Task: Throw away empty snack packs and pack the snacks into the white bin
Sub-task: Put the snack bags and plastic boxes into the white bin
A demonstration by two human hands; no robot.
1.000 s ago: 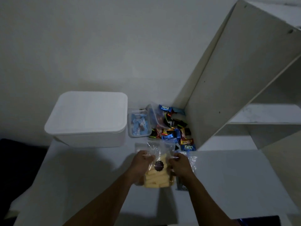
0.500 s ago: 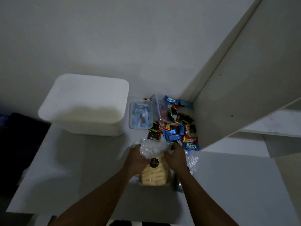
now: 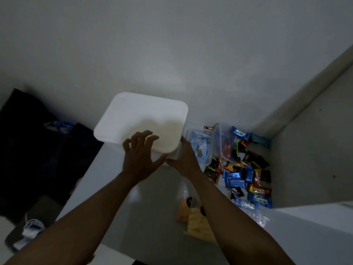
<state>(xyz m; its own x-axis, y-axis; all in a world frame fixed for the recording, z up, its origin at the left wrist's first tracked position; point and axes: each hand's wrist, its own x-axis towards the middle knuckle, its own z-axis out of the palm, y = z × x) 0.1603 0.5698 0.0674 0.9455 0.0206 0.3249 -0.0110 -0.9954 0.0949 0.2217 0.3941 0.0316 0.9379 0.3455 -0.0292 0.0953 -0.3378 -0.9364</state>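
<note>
White bin (image 3: 141, 119), smooth rounded-corner lid, left hand (image 3: 140, 155) spread open above, right hand (image 3: 186, 159) gripping corner

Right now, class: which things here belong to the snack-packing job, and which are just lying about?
Job:
white bin
wrapped snacks
bag of yellow sticks
clear tubs
left hand
right hand

Lying about:
dark cloth
white cord

One white bin (image 3: 141, 119), two clear tubs (image 3: 200, 142), two hands (image 3: 139, 159).
</note>
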